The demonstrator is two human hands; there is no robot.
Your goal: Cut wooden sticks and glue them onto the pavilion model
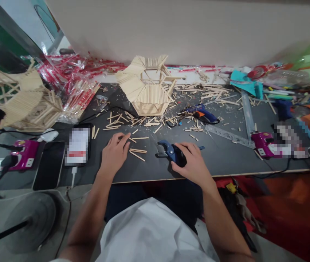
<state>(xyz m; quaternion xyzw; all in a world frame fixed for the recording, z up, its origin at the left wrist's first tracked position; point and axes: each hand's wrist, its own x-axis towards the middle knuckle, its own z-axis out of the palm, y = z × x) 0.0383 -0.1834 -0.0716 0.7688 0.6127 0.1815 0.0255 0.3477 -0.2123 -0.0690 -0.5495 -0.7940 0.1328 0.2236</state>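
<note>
My right hand (191, 160) is wrapped around a blue hand cutter (171, 151), its curved jaw and metal blade pointing left just above the dark table. The fingers of my left hand (115, 151) are bent and low at the table, with a short wooden stick (132, 139) at their tips. Beside them lies a longer stick (141, 138), and several more cut sticks (138, 150) rest between my two hands. Behind stands a model of glued wooden sticks (150, 94), with slatted panels flaring out around a many-sided base.
A blue glue gun (204, 113) and clear rulers (228, 136) lie to the right among scraps. Phones (48, 165) and a magenta power socket (25, 154) are on the left, another socket (264, 145) on the right. A second stick model (26, 98) stands far left, near wrapped chopsticks (81, 94).
</note>
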